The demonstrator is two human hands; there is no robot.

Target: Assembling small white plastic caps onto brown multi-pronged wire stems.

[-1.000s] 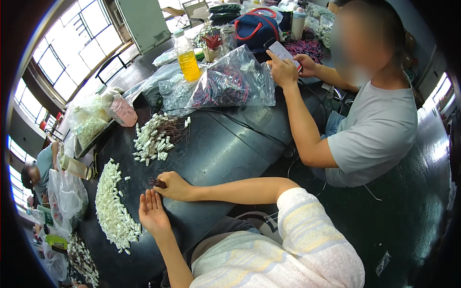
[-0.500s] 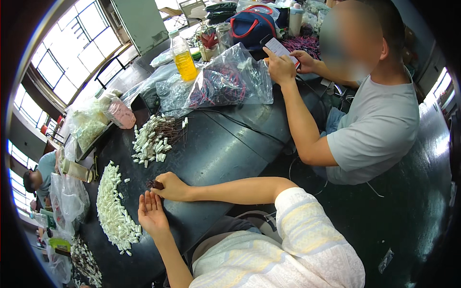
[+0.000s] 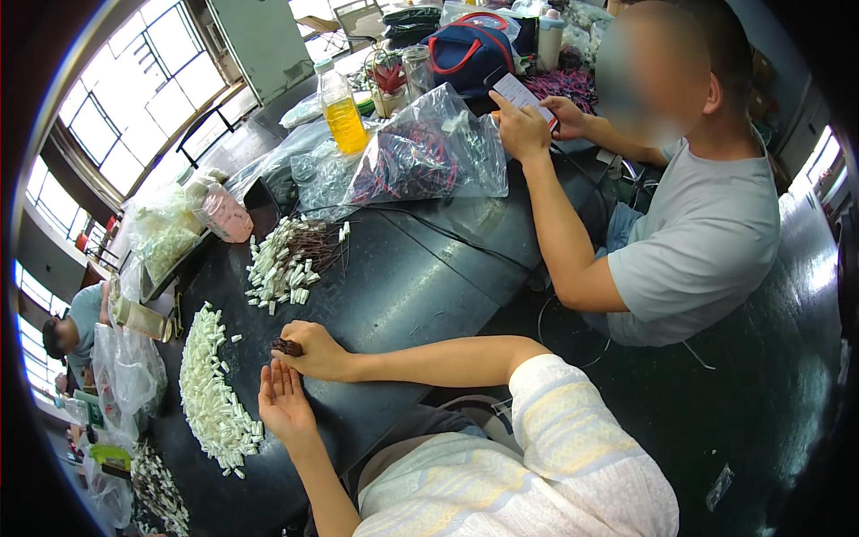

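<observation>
My right hand (image 3: 318, 353) is closed around a bundle of dark brown wires (image 3: 286, 346), whose ends stick out to the left of the fist. Just below it, my left hand (image 3: 286, 407) lies palm up with its fingers stretched out, the fingertips close under the bundle. No object shows on that palm. To the left of both hands spreads a long curved pile of small white plastic connector housings (image 3: 208, 385). Farther away sits a second heap of white housings with brown wires attached (image 3: 284, 264).
A clear bag of dark and red wires (image 3: 416, 161), a bottle of yellow liquid (image 3: 343, 116) and a blue bag (image 3: 470, 54) stand at the back of the dark table (image 3: 403, 300). A person (image 3: 689, 224) sits at the right, holding a phone (image 3: 522, 92). Plastic bags (image 3: 128, 371) lie at the left.
My right fist has turned slightly, and the wire bundle in it now points a little differently. My left hand has barely moved.
</observation>
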